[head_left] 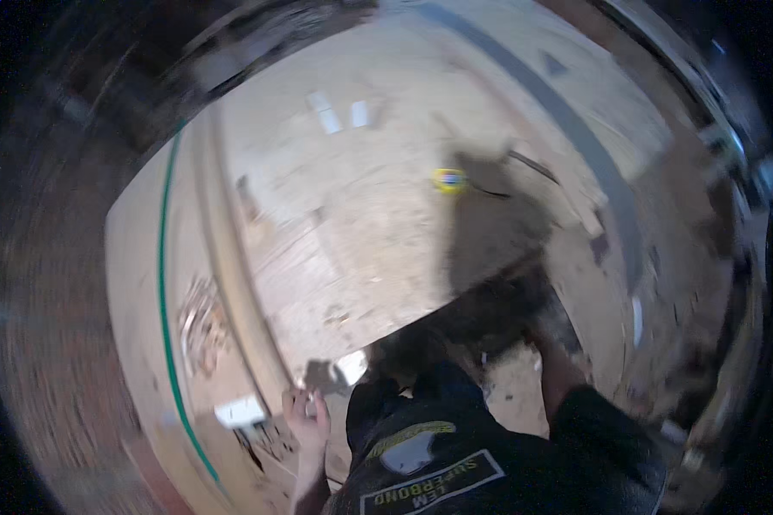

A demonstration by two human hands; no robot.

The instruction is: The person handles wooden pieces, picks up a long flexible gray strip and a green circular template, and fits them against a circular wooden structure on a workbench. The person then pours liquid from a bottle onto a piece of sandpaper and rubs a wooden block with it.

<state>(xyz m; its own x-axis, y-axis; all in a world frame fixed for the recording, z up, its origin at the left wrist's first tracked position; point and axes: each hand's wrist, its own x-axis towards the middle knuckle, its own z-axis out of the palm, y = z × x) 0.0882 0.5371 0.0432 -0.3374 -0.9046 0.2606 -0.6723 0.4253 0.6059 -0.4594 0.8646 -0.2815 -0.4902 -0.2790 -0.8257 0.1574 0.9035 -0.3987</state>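
My left hand (307, 415) is at the near end of a long pale wooden strip (223, 249), by the near edge of a broad, light, dusty board (378, 232). Its fingers are curled in; what they hold, if anything, is too blurred to make out. On the right, my right hand (534, 333) reaches into deep shadow just past the board's near edge, its fingers hidden by dark and blur. A round yellow object like a tape measure (448, 180) lies on the board, beside a dark shadow.
Two small white pieces, one a strip (325, 112), lie toward the far side. A green line (163, 257) runs down the left, near loose wood scraps (201, 326) and a white block (240, 412). On the right are a grey band (567, 112) and a thin dark tool (534, 166).
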